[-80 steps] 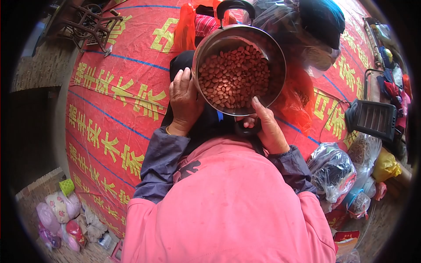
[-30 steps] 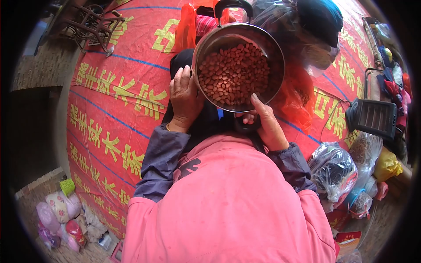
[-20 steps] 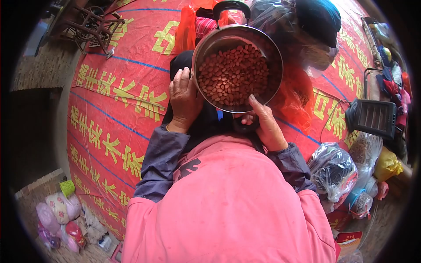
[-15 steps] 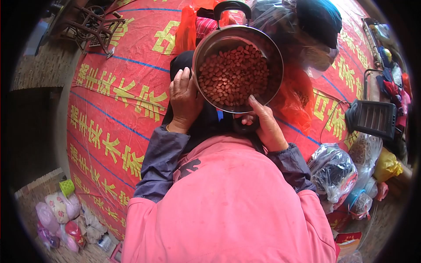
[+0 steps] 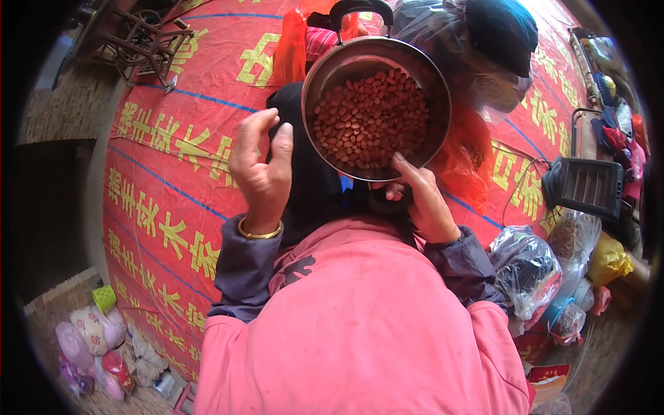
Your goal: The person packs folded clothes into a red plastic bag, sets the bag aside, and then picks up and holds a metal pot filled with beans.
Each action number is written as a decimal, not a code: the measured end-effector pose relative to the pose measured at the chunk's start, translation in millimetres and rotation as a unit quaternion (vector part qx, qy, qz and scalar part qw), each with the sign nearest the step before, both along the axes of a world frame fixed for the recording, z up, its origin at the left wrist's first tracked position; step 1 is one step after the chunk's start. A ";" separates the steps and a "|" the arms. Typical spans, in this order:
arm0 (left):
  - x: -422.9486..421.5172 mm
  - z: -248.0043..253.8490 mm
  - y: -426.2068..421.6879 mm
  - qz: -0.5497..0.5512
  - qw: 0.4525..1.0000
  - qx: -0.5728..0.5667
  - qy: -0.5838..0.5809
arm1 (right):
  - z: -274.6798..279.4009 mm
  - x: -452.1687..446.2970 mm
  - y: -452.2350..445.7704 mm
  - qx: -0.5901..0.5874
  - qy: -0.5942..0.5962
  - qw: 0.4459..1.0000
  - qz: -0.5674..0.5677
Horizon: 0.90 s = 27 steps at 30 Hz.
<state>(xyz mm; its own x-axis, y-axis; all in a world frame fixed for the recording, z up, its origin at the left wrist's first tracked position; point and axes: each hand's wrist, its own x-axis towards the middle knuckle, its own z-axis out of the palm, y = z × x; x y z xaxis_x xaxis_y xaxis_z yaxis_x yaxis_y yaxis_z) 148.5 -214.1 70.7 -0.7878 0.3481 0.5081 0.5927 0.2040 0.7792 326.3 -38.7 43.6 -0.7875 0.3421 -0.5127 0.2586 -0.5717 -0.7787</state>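
A metal pot (image 5: pixel 446 104) with black handles rests at my lap, its mouth facing up toward me. Reddish peanuts (image 5: pixel 370 117) cover most of its bottom. My right hand (image 5: pixel 422 197) grips the near side of the pot, thumb over the rim, fingers curled under by the near handle. My left hand (image 5: pixel 263 162) is raised to the left of the pot, apart from it. Its thumb and forefinger are spread with a gap between them, and I see nothing in it. A gold-coloured bracelet (image 5: pixel 261 234) circles that wrist.
Beyond the pot lie an orange-red plastic bag (image 5: pixel 290 52) and a dark bundle in clear plastic (image 5: pixel 501 41). Another red bag (image 5: pixel 470 152) touches the right side. A black heater-like box (image 5: pixel 588 188) and filled plastic bags (image 5: pixel 526 270) stand at right. Red printed sheeting (image 5: pixel 166 187) covers the floor.
My left hand has let go of the pot's left side and moved left and up, its thumb and forefinger now apart. My right hand keeps its hold on the pot.
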 end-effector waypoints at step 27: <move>7.5 243.0 -47.0 -0.150 0.821 0.495 0.242 | -23.5 -9.8 11.9 0.048 -0.042 0.997 0.035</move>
<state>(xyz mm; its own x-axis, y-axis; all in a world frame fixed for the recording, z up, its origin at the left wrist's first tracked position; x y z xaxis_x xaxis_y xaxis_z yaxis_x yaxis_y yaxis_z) 155.9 -261.0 313.7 -0.3644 -0.2826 0.8873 0.7898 -0.5987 0.1336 316.5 -26.8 20.1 -0.7677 0.3382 -0.5444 0.3616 -0.4727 -0.8036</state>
